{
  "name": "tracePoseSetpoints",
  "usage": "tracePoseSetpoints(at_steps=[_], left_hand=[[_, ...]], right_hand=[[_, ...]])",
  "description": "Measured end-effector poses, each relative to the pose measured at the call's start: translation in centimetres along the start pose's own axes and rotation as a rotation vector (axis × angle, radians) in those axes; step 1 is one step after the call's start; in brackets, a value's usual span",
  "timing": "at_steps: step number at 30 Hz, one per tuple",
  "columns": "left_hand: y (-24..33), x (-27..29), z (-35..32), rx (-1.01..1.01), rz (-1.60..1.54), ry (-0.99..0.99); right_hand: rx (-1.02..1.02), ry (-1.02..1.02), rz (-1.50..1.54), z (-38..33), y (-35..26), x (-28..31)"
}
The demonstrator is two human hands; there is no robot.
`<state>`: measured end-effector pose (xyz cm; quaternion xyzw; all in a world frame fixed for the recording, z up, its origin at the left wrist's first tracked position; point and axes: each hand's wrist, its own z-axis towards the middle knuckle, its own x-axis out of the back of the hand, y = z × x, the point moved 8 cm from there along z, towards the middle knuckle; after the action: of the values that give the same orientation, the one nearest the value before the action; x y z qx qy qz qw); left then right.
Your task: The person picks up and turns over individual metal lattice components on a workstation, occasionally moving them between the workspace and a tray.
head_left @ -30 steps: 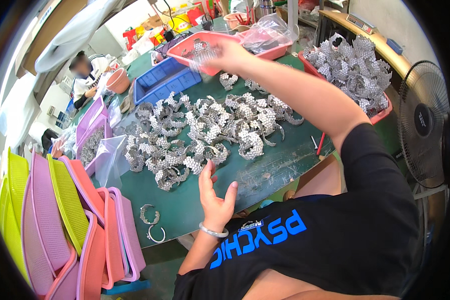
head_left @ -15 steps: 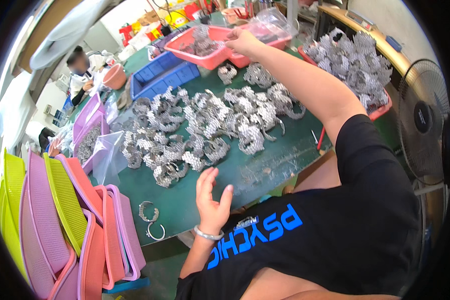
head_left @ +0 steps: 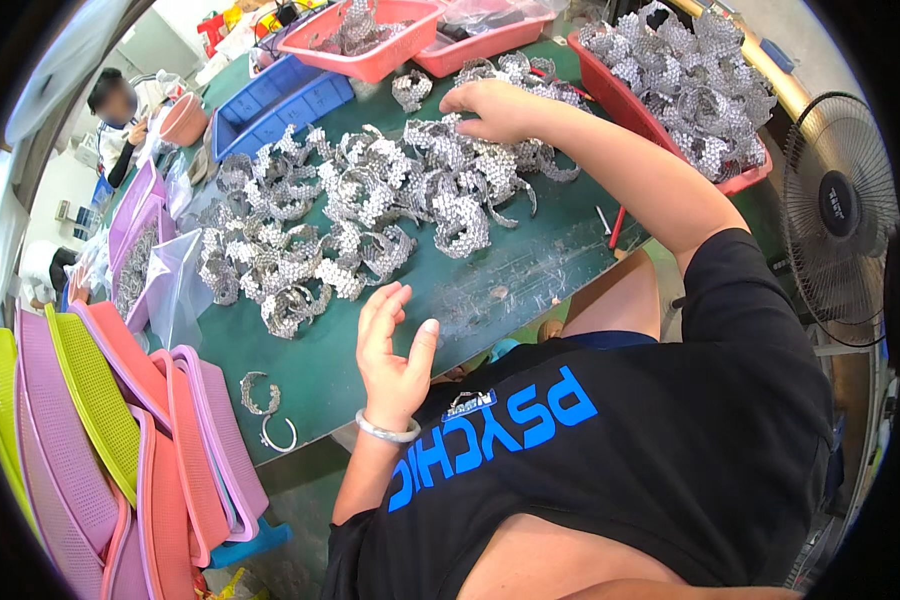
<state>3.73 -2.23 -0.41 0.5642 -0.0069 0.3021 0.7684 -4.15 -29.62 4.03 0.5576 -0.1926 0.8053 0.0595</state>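
Observation:
My left hand (head_left: 390, 355) is open above the near edge of the table, thumb apart from the fingers and nothing in it. A silvery bangle (head_left: 388, 428) circles that wrist. Stretched across the table, my right hand (head_left: 495, 110) is over the far right part of a pile of silvery cuff bracelets (head_left: 365, 190). Its fingers are curved and apart from the thumb, with nothing visible between them; whether the fingertips touch the pile I cannot tell. A single cuff bracelet (head_left: 260, 394) and a thin open ring (head_left: 279, 434) lie at the table's near left corner.
Beyond the pile stand a blue divided bin (head_left: 295, 118) and a pink tray (head_left: 370, 62) of bracelet pieces. A red tray (head_left: 625, 112) heaped with bracelets is at right, beside a fan (head_left: 838, 210). Stacked plastic baskets (head_left: 95, 400) fill the left. A co-worker (head_left: 120, 115) sits far left.
My right hand has come back from the pink tray to the bracelet pile. My left hand stays open near the table edge. The whole view has shifted, moving the scene up and left.

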Motion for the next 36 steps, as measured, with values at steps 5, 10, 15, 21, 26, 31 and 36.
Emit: tracePoseSetpoints(at_steps=[5,10,15,21,26,31,36], left_hand=[[0.0,0.1,0.1,-0.016,0.042,0.031],[-0.3,-0.1,0.3,-0.016,0.059,0.017],[-0.4,-1.0,0.7,-0.024,0.041,-0.014],[-0.5,-1.5,0.3,0.022,0.021,-0.070],[-0.4,-1.2,0.2,0.016,0.033,-0.061],[-0.8,-0.9,0.0,0.008,0.023,-0.030],[-0.9,-1.1,0.0,-0.010,0.014,-0.066]], right_hand=[[0.082,-0.007,0.186,-3.8,-4.9,0.5],[0.177,0.061,0.092,-8.8,-11.5,-0.4],[-0.060,0.357,0.069,-10.6,-11.5,-1.3],[-0.160,0.396,-0.019,-10.7,-12.4,-1.9],[-0.228,0.361,0.123,-10.7,-11.1,-1.8],[-0.298,0.379,0.359,-10.4,-9.7,-0.7],[-0.325,0.319,0.492,-9.5,-8.5,-0.4]])
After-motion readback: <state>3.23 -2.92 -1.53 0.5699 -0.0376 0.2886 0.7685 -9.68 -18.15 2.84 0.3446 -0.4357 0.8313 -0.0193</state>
